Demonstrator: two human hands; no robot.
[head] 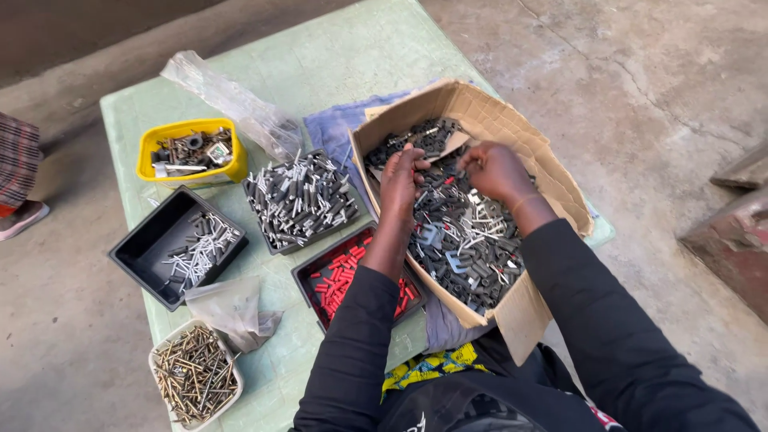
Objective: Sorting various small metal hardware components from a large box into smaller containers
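Note:
A brown cardboard box [552, 172] lies open on the table and holds a heap of mixed small parts [468, 240]: black plastic pieces, grey metal pins and a few red bits. Both my hands reach into its far half. My left hand [400, 182] hovers over the heap with its fingers bent down, touching the black pieces. My right hand [496, 170] is curled with fingertips pinched together over the heap; whether a small part is between them is too small to tell. Black sleeves cover both my arms.
On the pale green table [336, 64] stand a black tray of red plugs [340, 280], a tray of grey sleeved pins [300, 200], a black tray [144, 248] with few pins, a yellow tub [192, 150], a white tub of brass screws [194, 374], and plastic bags [232, 100]. Another person's foot [22, 216] is at left.

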